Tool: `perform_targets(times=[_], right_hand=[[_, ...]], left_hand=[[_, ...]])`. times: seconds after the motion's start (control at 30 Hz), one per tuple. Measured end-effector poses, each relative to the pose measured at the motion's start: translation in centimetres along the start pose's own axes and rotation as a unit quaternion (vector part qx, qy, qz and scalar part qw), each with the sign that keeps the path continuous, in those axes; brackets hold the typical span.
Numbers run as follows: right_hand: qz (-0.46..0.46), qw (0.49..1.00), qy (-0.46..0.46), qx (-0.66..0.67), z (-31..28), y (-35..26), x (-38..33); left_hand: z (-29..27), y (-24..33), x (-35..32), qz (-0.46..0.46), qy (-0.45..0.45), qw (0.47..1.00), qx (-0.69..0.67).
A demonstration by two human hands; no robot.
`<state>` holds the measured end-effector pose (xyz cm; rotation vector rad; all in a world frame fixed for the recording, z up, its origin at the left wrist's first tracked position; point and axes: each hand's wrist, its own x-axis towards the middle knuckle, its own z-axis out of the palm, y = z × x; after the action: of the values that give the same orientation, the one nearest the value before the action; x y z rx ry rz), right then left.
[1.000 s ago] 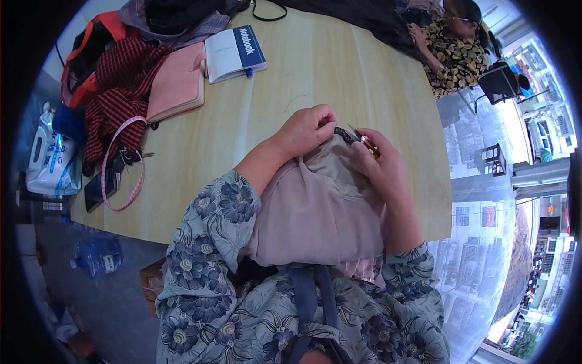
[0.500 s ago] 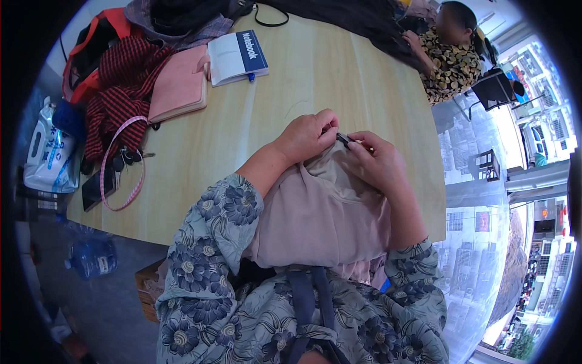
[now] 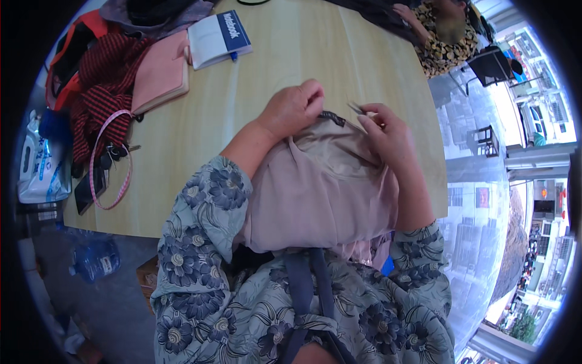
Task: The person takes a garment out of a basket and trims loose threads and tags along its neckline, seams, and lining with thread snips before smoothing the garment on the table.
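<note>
A dusty-pink garment (image 3: pixel 315 200) lies gathered over the table edge in front of me, its beige inner side showing at the opening. My left hand (image 3: pixel 293 108) is closed on the garment's edge, beside a small black label (image 3: pixel 331 117). Just right of the label, my right hand (image 3: pixel 385 130) pinches a small, slim, pointed tool (image 3: pixel 356 108); its exact kind is too small to make out. The tool's tip is up and apart from the label. The right wrist rests close along the garment's right side.
At the left of the wooden table (image 3: pixel 200 176) lie a pink notebook (image 3: pixel 160 73), a white-and-blue notebook (image 3: pixel 218 39), a red-black striped cloth (image 3: pixel 109 67), a pink measuring tape (image 3: pixel 94 158) and a phone (image 3: pixel 90 193). A person (image 3: pixel 445 36) sits at the far right by dark cloth (image 3: pixel 382 18).
My hands have moved apart. The right hand with the tool has drawn away rightward from the garment's edge, and the black label now shows. The whole view has shifted slightly.
</note>
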<state>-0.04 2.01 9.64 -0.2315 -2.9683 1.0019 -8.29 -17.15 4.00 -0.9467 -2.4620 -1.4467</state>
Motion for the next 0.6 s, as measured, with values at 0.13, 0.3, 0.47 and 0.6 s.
perform_targets(times=[0.13,0.3,0.47,0.6], right_hand=[[0.010,0.998,0.042,0.043,-2.3,3.5,-2.2],[0.065,0.998,0.015,0.000,-3.7,6.9,-7.2],[0.071,0.995,0.024,0.060,-3.0,7.3,-10.0],[0.059,0.996,0.028,0.060,-1.4,7.3,-10.2]], left_hand=[[0.2,-0.5,0.1,0.000,0.067,0.997,-0.030],[-0.7,-0.6,0.2,-0.022,0.039,0.999,-0.005],[-0.1,2.5,0.4,-0.016,0.025,0.999,0.013],[2.4,7.2,-0.2,0.017,-0.162,0.986,0.015]])
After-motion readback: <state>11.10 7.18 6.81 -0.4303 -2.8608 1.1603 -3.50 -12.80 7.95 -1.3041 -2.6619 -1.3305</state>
